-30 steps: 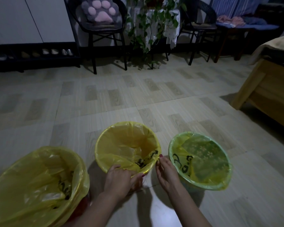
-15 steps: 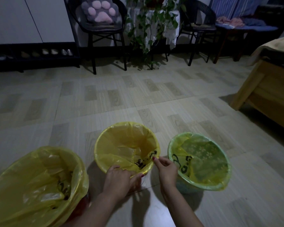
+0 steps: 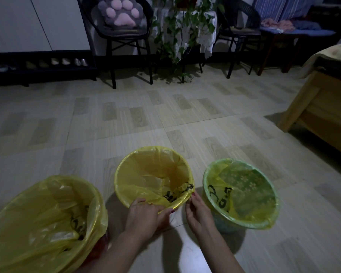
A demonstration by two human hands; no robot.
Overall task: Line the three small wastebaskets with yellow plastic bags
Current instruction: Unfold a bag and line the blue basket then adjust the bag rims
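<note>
Three small wastebaskets stand in a row on the floor, each with a yellow plastic bag over its rim. The left wastebasket (image 3: 45,219) is nearest, its bag loose and crumpled. On the middle wastebasket (image 3: 146,166) my left hand (image 3: 146,215) grips the bag's near edge against the rim. My right hand (image 3: 197,211) pinches the same bag's edge at the rim's right side. The right wastebasket (image 3: 244,196) is green under its bag and stands just beyond my right hand.
A wooden bed frame (image 3: 323,115) juts in from the right. At the back stand a black chair with a paw cushion (image 3: 120,14), a trailing plant (image 3: 183,30), another chair (image 3: 238,34) and a low shoe rack (image 3: 37,64). Tiled floor stretches between.
My right hand came up to the middle bag's edge, curling its fingers on it, and now pinches it lower on the rim's right side. My left hand has stayed on the near edge.
</note>
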